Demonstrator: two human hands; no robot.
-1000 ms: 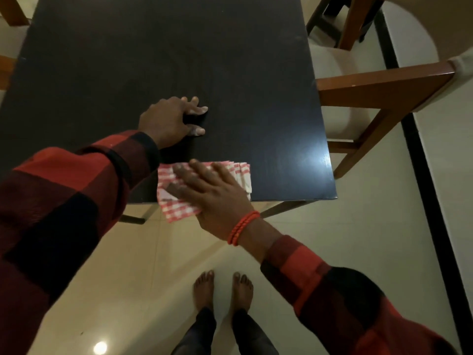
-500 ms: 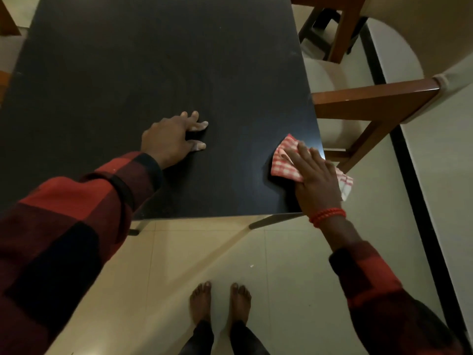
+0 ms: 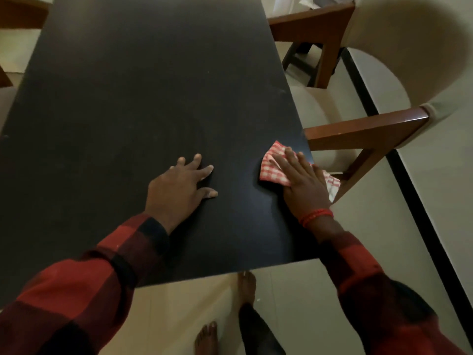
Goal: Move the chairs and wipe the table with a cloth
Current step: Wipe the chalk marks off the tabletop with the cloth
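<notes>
A black rectangular table (image 3: 143, 93) fills the upper left of the head view. A red and white checked cloth (image 3: 272, 166) lies at the table's right edge, partly hanging over it. My right hand (image 3: 303, 180) presses flat on the cloth with straight fingers. My left hand (image 3: 179, 188) rests flat on the tabletop near the middle, fingers spread. A wooden chair (image 3: 368, 131) with a cream seat and curved cream back stands right beside the table's right edge, close to the cloth.
A second wooden chair frame (image 3: 314, 26) stands further back on the right. Another wooden chair part (image 3: 23, 11) shows at the top left. My bare feet (image 3: 245, 285) stand on the cream tiled floor at the table's near edge. A black floor stripe (image 3: 409, 190) runs along the right.
My right hand has slid the cloth from the near edge of the table to the right edge and a little further up. I have stepped closer to the table. The left hand stays planted.
</notes>
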